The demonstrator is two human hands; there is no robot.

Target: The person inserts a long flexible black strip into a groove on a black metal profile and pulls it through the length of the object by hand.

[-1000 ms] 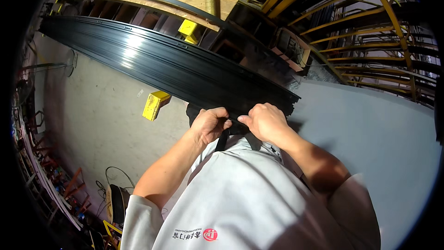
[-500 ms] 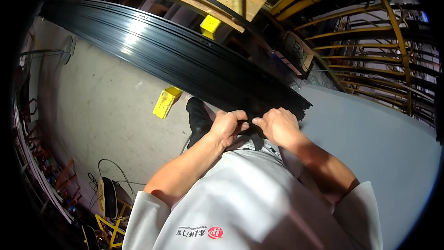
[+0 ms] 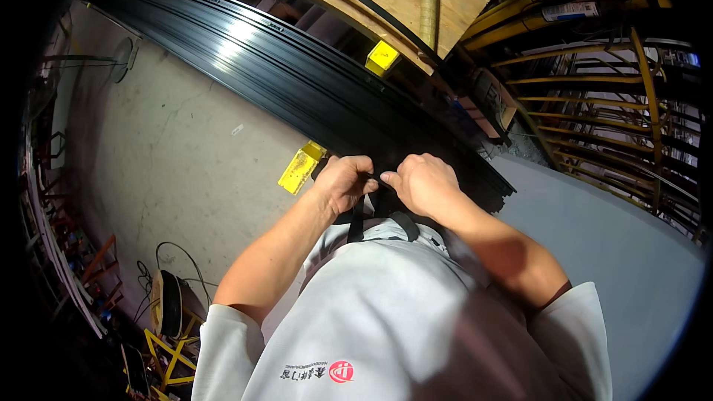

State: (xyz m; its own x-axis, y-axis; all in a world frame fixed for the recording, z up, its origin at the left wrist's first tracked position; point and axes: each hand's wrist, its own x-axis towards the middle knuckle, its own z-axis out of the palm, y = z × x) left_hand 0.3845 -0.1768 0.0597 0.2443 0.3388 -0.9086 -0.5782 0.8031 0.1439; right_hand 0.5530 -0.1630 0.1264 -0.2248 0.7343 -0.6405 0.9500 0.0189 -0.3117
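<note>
Close to my waist, my left hand point(image 3: 345, 183) is closed, its fingers curled round a black strap point(image 3: 357, 226) that hangs down against my light shirt. My right hand point(image 3: 425, 184) is closed too, thumb pointing at the left hand, and a dark piece of the strap shows in the small gap between them. A second black band point(image 3: 405, 224) curves across the shirt below the right hand. Just beyond both hands lie long black ribbed profiles point(image 3: 260, 67), side by side, running from far left to near right. What the right fingers grip is mostly hidden.
Yellow supports point(image 3: 301, 169) stick out at the profiles' edges. Behind is a wooden bench point(image 3: 405, 7) with a cardboard-coloured tube point(image 3: 428, 4). A yellow rack point(image 3: 646, 96) holds long stock at right. A grey panel point(image 3: 587, 223) lies right; a cable reel point(image 3: 168, 304) stands lower left.
Both hands have shifted slightly left and up, still close together. More of the black strap now hangs below the left hand. The view has swung, bringing more of the bench in.
</note>
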